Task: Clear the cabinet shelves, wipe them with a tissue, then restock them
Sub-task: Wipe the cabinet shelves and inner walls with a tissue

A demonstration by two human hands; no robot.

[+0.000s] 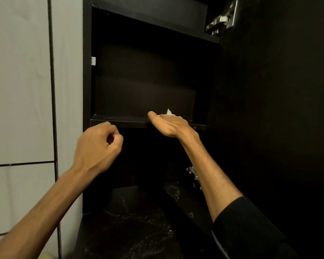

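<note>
A: What's the cabinet looking like?
B: Tall dark wooden cabinet is standing open beside a white tiled wall. Its dark door is swinging off to the right, with a silver metal hinge up top.
A: Shelf?
B: The dark flat middle shelf is sitting at hand height.
A: Hands?
B: Right hand is lying palm-down over the shelf's front edge, thumb out left. Left hand is hanging just below the shelf, curled into a fist, gripping nothing visible.
A: Tissue?
B: Small crumpled white tissue is poking up behind the right hand, on the shelf, mostly under it. Can't tell how the fingers are holding it.
</note>
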